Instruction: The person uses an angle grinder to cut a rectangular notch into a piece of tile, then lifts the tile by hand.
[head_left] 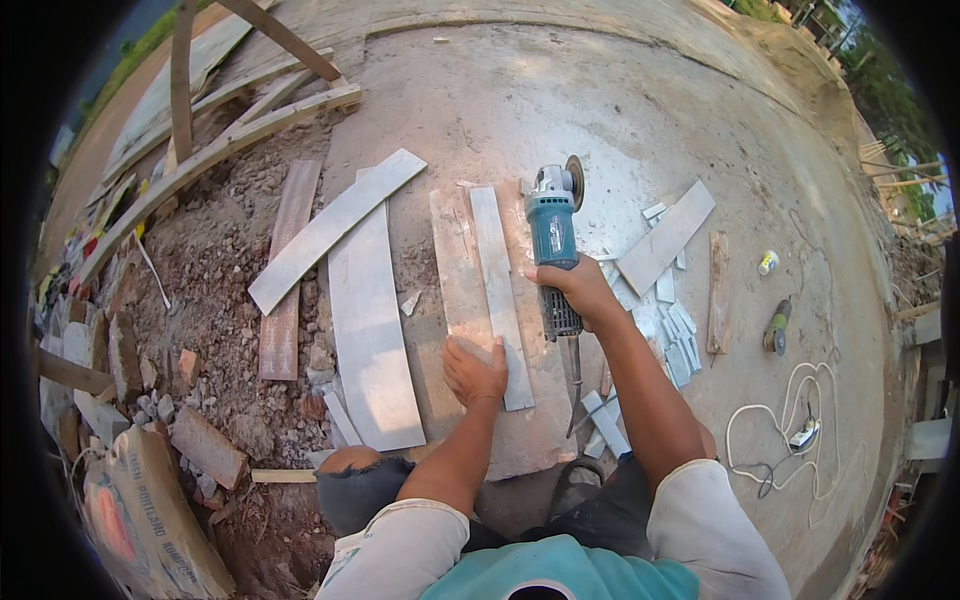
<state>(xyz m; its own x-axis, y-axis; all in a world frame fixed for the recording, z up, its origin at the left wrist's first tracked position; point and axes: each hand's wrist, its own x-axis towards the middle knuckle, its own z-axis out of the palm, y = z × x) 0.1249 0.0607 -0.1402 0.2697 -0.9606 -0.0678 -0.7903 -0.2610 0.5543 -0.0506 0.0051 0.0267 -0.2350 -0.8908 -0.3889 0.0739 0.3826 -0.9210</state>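
Observation:
My right hand [585,290] is wrapped round the lower body of a teal and black angle grinder [553,225]. Its disc [575,182] sits at the far end, raised edge-on to the right, and the cord hangs toward me. My left hand [475,372] lies on a dusty, reddish plank [455,270], thumb apart from the fingers and touching the edge of a narrow grey tile strip [497,290]. That strip rests lengthwise on the plank, left of the grinder. Whether the disc is spinning cannot be made out.
Long grey tiles [370,330] lie to the left, one crossing another. Right of the grinder are cut tile offcuts [678,335], a wider piece [668,238], a second grinder [776,328] and a coiled white cord [735,440]. Rubble [240,400] and a cement bag [150,520] fill the left.

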